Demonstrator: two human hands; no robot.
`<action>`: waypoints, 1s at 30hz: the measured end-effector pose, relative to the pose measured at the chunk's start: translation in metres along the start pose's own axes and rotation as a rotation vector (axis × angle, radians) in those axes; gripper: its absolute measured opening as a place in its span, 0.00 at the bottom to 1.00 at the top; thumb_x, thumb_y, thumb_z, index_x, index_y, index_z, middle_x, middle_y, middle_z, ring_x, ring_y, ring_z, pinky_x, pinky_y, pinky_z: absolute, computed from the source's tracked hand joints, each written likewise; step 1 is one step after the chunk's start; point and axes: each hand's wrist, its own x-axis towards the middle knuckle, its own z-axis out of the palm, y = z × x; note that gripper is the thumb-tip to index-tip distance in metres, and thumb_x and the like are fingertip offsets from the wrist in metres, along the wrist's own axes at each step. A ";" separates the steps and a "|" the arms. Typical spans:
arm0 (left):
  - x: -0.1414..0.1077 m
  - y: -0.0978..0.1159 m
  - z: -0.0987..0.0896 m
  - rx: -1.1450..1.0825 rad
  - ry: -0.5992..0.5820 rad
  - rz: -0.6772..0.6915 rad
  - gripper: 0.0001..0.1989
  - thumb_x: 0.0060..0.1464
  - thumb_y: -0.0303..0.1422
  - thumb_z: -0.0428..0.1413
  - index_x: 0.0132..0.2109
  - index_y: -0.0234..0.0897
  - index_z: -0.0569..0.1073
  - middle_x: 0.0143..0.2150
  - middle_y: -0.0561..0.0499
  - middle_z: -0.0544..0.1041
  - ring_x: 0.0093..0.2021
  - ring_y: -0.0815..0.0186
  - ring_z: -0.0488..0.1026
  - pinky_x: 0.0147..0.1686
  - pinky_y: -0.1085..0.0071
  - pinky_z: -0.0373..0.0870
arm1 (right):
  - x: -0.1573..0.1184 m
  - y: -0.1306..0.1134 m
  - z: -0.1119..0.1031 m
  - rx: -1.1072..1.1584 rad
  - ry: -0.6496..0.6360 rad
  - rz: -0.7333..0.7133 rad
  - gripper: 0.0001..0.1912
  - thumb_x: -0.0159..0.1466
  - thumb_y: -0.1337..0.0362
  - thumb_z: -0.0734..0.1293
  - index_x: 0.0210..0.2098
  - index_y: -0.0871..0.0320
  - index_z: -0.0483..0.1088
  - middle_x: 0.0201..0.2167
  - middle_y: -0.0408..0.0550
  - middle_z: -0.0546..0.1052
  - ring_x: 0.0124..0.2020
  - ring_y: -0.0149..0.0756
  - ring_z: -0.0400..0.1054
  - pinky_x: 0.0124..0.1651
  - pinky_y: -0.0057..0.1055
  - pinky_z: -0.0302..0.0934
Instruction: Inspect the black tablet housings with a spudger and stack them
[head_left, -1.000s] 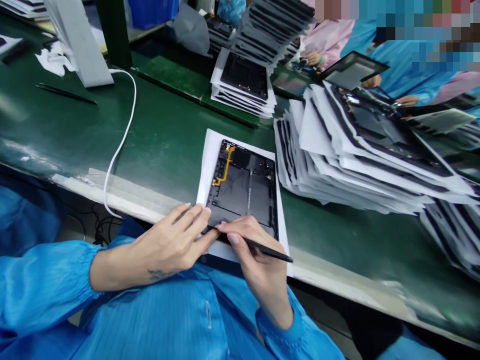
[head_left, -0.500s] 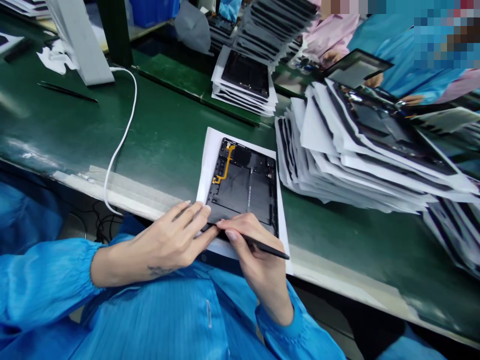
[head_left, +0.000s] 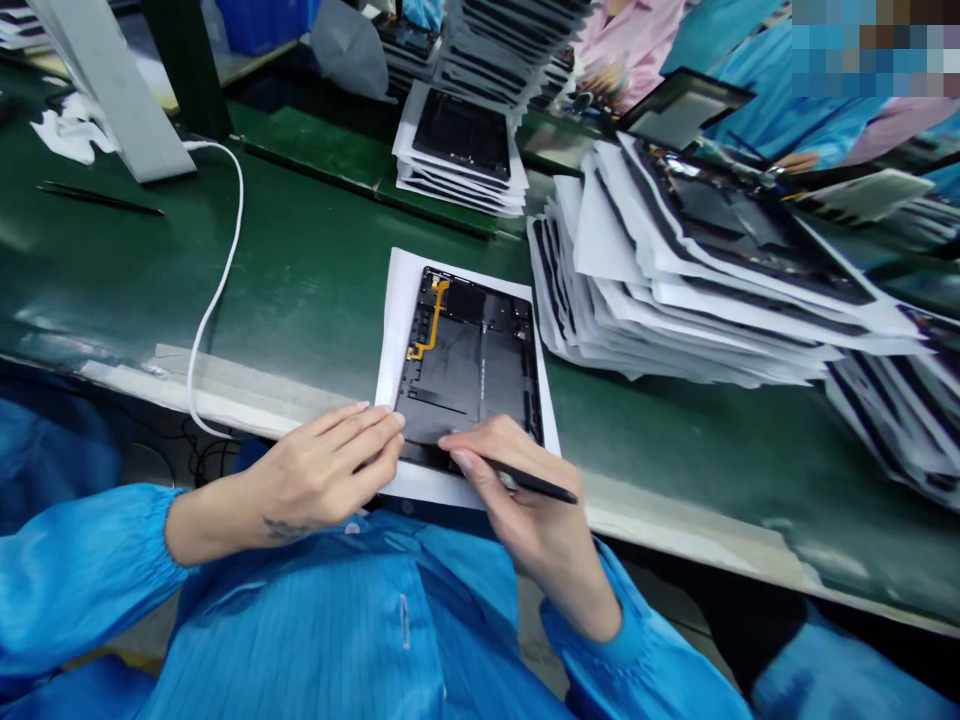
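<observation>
An opened tablet (head_left: 465, 365) lies on a sheet of white paper (head_left: 395, 300) at the bench's front edge. Its dark inside shows, with an orange flex cable (head_left: 431, 325) along the left side. The fingers of my left hand (head_left: 322, 465) are stretched out, their tips resting on the tablet's lower left corner. In a pinch, my right hand (head_left: 525, 500) holds black tweezers (head_left: 536, 484) slanted over the tablet's lower edge. The tips of the tweezers are hidden by my fingers.
Tall stacks of tablets interleaved with paper (head_left: 675, 290) stand to the right, and a smaller stack (head_left: 461, 150) behind. At left are a white cable (head_left: 238, 215), a grey stand (head_left: 112, 90), a second pair of tweezers (head_left: 101, 198) and crumpled tissue (head_left: 71, 128). Co-workers sit across the bench.
My left hand has drawn back a little to the left, away from my right fingers. My right hand keeps its pinch on the tweezers near the tablet's lower edge. The whole view has shifted slightly.
</observation>
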 end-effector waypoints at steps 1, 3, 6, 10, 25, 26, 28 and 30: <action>0.001 0.001 0.000 0.008 0.003 -0.001 0.12 0.63 0.21 0.53 0.51 0.24 0.76 0.54 0.36 0.79 0.54 0.52 0.78 0.55 0.57 0.78 | -0.003 0.002 -0.004 -0.018 0.015 0.018 0.08 0.69 0.69 0.65 0.38 0.55 0.77 0.32 0.46 0.80 0.34 0.36 0.72 0.36 0.33 0.67; 0.002 0.002 0.001 0.014 0.006 -0.009 0.12 0.63 0.21 0.53 0.50 0.25 0.76 0.53 0.36 0.79 0.54 0.53 0.78 0.54 0.59 0.78 | -0.010 0.004 -0.011 -0.049 0.043 0.047 0.08 0.69 0.68 0.66 0.37 0.55 0.77 0.31 0.46 0.80 0.33 0.36 0.73 0.35 0.33 0.68; 0.003 0.002 -0.001 0.027 0.013 -0.008 0.11 0.64 0.21 0.52 0.49 0.26 0.76 0.52 0.37 0.80 0.53 0.54 0.79 0.52 0.60 0.78 | -0.017 0.005 -0.014 -0.082 0.080 0.070 0.08 0.69 0.68 0.66 0.37 0.56 0.77 0.31 0.46 0.80 0.33 0.37 0.74 0.35 0.33 0.68; 0.007 0.002 -0.001 0.048 0.008 -0.012 0.11 0.65 0.23 0.50 0.47 0.28 0.77 0.50 0.39 0.80 0.52 0.56 0.78 0.52 0.61 0.77 | -0.020 0.000 -0.008 -0.095 0.111 0.001 0.08 0.68 0.73 0.66 0.39 0.56 0.77 0.32 0.46 0.80 0.35 0.37 0.74 0.38 0.34 0.70; 0.030 0.009 0.014 0.002 -0.038 0.049 0.13 0.67 0.24 0.48 0.52 0.24 0.73 0.41 0.40 0.78 0.46 0.55 0.77 0.44 0.61 0.74 | -0.035 -0.006 0.000 -0.462 -0.042 -0.260 0.14 0.68 0.73 0.65 0.51 0.58 0.73 0.33 0.50 0.79 0.38 0.40 0.74 0.48 0.41 0.74; 0.029 0.011 0.013 0.010 -0.038 0.058 0.13 0.67 0.24 0.48 0.53 0.23 0.73 0.42 0.39 0.78 0.46 0.54 0.77 0.44 0.61 0.74 | -0.036 -0.006 0.001 -0.487 -0.063 -0.289 0.13 0.68 0.73 0.65 0.51 0.58 0.73 0.33 0.49 0.78 0.38 0.40 0.74 0.50 0.42 0.73; 0.027 0.012 0.012 0.004 -0.031 0.061 0.14 0.66 0.24 0.49 0.53 0.22 0.73 0.42 0.38 0.79 0.46 0.54 0.77 0.43 0.60 0.75 | -0.038 -0.004 0.000 -0.436 -0.063 -0.310 0.13 0.68 0.74 0.65 0.51 0.59 0.73 0.33 0.49 0.78 0.37 0.38 0.74 0.51 0.42 0.73; 0.025 0.009 0.009 -0.078 -0.039 0.039 0.14 0.66 0.25 0.49 0.54 0.25 0.74 0.44 0.39 0.79 0.48 0.55 0.77 0.45 0.60 0.76 | -0.039 0.000 -0.002 -0.284 0.000 -0.262 0.13 0.67 0.75 0.65 0.50 0.59 0.73 0.34 0.49 0.78 0.38 0.38 0.74 0.49 0.41 0.74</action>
